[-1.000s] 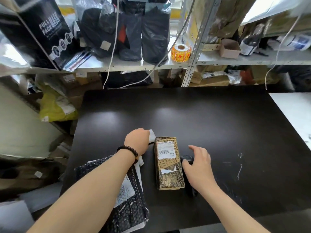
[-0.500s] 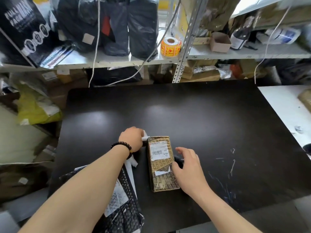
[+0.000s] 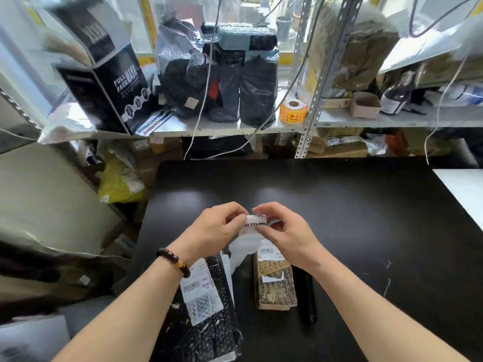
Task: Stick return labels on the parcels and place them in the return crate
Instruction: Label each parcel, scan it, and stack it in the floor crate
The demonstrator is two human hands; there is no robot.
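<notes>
two fingertip grips hold the return label (image 3: 257,221): our left hand (image 3: 215,229) and right hand (image 3: 287,239) pinch it above the bench (image 3: 352,205), toward the front edge. light, limp, sticky, we judge; take edges only. the gold parcel (image 3: 275,283) lies just below, stiff; open bench spreads toward the far right corner.

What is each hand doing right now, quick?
Left hand: pinching the white label.
Right hand: pinching the same label's other end.

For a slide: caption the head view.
Left hand and right hand pinch a white label over the brown parcel on a black table.
</notes>
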